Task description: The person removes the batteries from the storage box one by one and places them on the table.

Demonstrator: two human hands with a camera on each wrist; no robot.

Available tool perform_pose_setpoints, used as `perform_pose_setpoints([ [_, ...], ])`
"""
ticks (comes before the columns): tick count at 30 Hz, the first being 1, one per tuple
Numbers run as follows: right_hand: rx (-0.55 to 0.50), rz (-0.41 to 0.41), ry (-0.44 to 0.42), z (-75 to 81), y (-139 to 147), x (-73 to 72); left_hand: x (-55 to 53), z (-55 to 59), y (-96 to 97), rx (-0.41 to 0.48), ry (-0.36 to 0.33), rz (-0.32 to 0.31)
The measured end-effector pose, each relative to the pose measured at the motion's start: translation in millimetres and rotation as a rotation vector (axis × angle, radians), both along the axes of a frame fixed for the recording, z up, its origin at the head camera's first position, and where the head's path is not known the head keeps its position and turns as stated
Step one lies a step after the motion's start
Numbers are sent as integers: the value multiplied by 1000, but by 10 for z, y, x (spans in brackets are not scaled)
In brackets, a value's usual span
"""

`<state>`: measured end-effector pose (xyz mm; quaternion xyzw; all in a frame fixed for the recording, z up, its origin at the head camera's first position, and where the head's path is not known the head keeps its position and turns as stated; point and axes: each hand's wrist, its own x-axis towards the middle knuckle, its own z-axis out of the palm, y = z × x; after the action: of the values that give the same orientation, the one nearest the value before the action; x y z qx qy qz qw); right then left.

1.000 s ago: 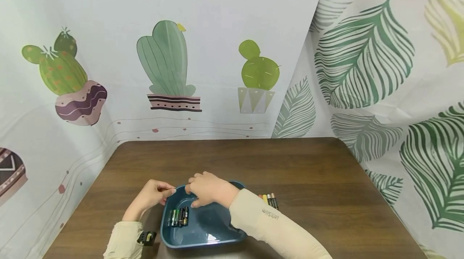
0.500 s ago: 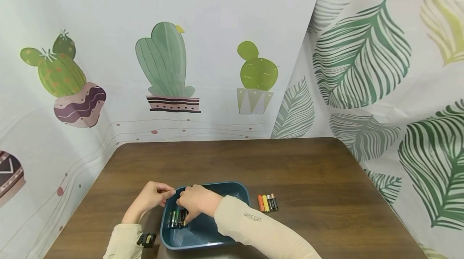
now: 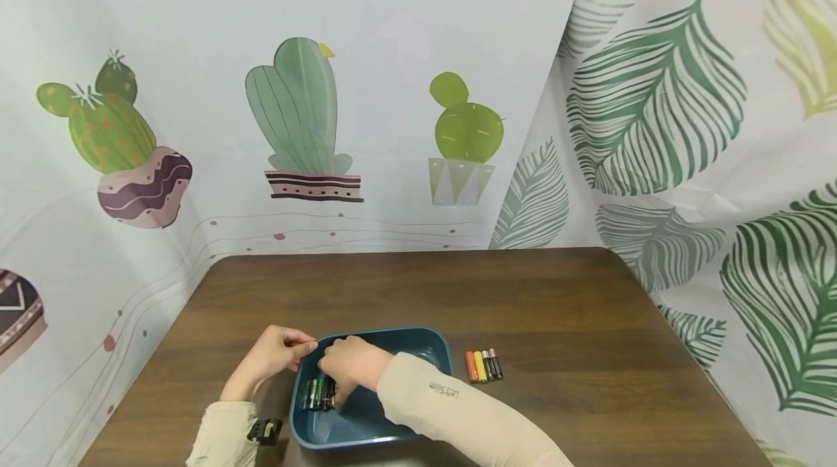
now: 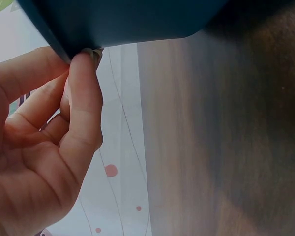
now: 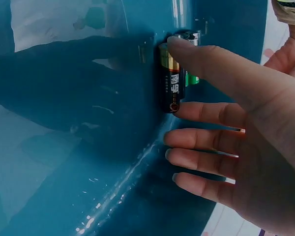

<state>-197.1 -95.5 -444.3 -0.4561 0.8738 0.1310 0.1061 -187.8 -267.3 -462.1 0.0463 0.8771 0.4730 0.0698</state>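
Observation:
A dark blue plastic tray [image 3: 360, 444] sits on the table, with several dark and green batteries [image 3: 317, 394] side by side against its left part. My left hand [image 3: 276, 352] pinches the tray's far left corner between thumb and fingers; the left wrist view shows the grip on the rim from outside. Inside the tray, my right hand [image 3: 353, 364] is over the row. In the right wrist view, its thumb is at the top end and its index finger at the bottom end of a black-and-gold battery [image 5: 171, 88]. The other three fingers extend below.
Right of the tray, an orange, a yellow and some black batteries [image 3: 482, 367] lie in a row on the brown wooden table [image 3: 562, 322]. Behind the table hangs a cloth [image 3: 392, 126] printed with cacti and leaves.
My right hand has moved left and slightly down, from above the tray's middle to the battery row, its thumb and index finger now at one battery. My left hand stays at the corner.

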Motion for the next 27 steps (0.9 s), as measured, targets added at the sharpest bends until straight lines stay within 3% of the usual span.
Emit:
perform_pose_setpoints([
  [27,37,-23,3,-67,-56,-9,12,15,6,20,1,-13],
])
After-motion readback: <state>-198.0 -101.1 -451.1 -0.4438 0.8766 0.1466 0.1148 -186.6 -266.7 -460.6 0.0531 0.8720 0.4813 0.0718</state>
